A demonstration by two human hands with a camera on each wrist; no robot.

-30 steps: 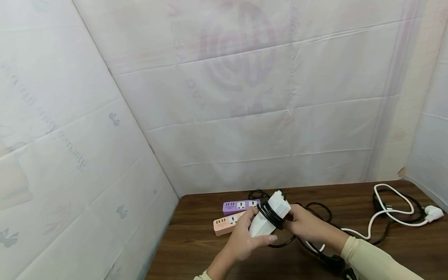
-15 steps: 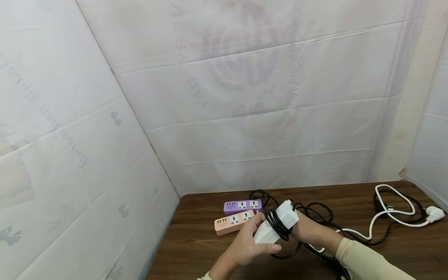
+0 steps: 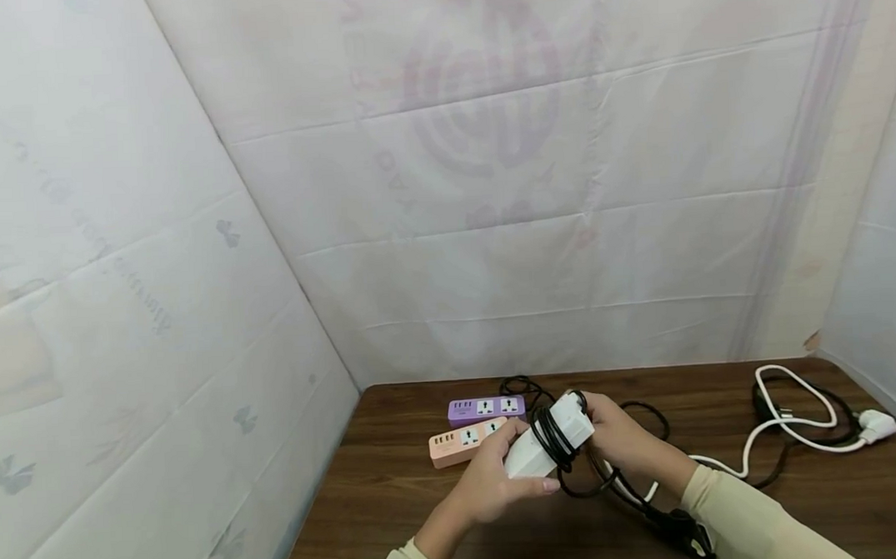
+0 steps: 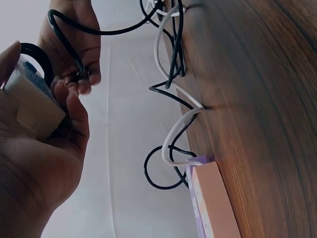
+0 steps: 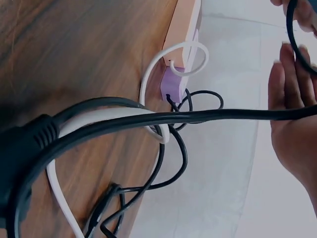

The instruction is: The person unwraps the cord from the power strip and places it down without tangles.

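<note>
Left hand gripping white power strip steady; right hand, at three o'clock, fingers curled round black cord, winding coils snug.

White sheeting with faint printed marks and horizontal creases covers the walls on three sides, meeting in a corner at the left. A dark wood-grain table stands against it. The light is soft and even, without hard shadows.
</note>
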